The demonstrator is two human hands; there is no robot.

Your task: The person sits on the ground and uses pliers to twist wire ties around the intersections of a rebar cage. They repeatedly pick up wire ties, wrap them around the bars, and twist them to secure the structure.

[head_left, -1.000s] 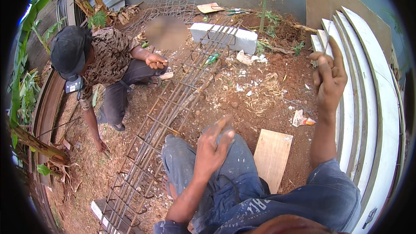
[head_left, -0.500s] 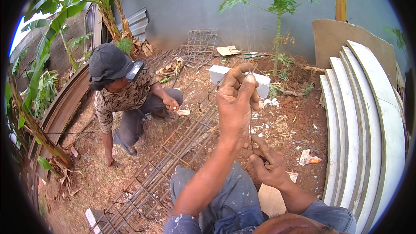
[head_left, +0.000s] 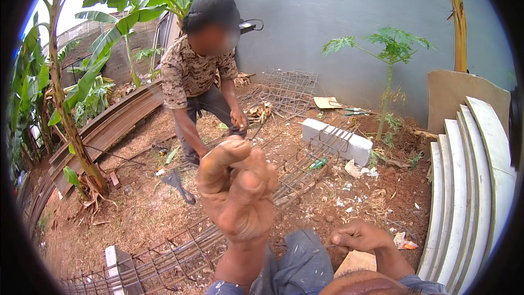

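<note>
Left hand (head_left: 237,191): raised close to the lens at frame centre, fingers curled together as if pinching; anything gripped too thin to make out.
Right hand (head_left: 360,236): low, right of centre, clenched near the knee, apparently pinching a thin wire; hard to confirm.
Long rusty steel rebar cage (head_left: 180,251): lying on the ground, running from the lower left up toward the centre right, partly hidden behind the left hand.
Doing it well: best to keep any wire taut between both hands, keep elbows in, and work right over the cage so ties land on bar crossings.
Co-worker in patterned brown shirt (head_left: 199,71): upper centre, bent over the cage's far part.
White concrete block (head_left: 335,139): right of centre, just beside the cage's far end.
Curved white panels (head_left: 475,186): stacked along the right edge.
Ground: bare reddish soil (head_left: 136,207) with dry litter.
Surroundings: grey plastered wall (head_left: 349,16) at top, banana plants (head_left: 71,76) at left.
</note>
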